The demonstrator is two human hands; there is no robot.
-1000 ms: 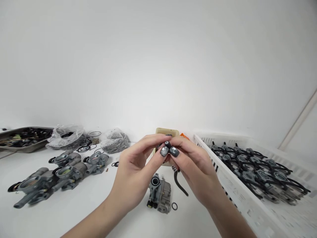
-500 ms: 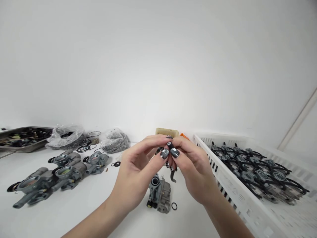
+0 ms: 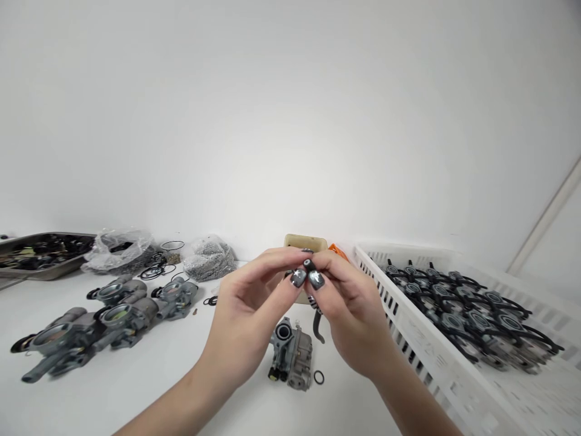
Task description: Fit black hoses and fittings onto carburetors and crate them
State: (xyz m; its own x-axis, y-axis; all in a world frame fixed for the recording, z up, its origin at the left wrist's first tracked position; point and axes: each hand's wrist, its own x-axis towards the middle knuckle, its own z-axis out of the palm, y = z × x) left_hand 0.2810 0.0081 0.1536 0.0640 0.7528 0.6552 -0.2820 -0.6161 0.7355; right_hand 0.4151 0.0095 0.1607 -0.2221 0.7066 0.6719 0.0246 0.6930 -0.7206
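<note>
"What do the hands have, seen from the head camera?"

"A small dark rubber piece (image 3: 309, 264), short and stubby, with a round end showing."

"And the fingers?"

"Pressed close. The left hand (image 3: 245, 309) and right hand (image 3: 354, 315) pinch the piece between their fingertips (image 3: 298, 277)."

"Where is it?"

"Held up above a grey carburetor (image 3: 290, 354) on the white counter (image 3: 149, 393), with a black O-ring (image 3: 319, 378) just beside that carburetor."

"Anything below the hands?"

"A curved black hose (image 3: 319, 327), its top hidden behind the hands."

"Around them?"

"To the right, a white plastic crate (image 3: 408, 315) packed with carburetors. To the left, more carburetors (image 3: 122, 312) lie near a metal tray (image 3: 40, 257) and plastic bags (image 3: 209, 259) of small parts."
</note>
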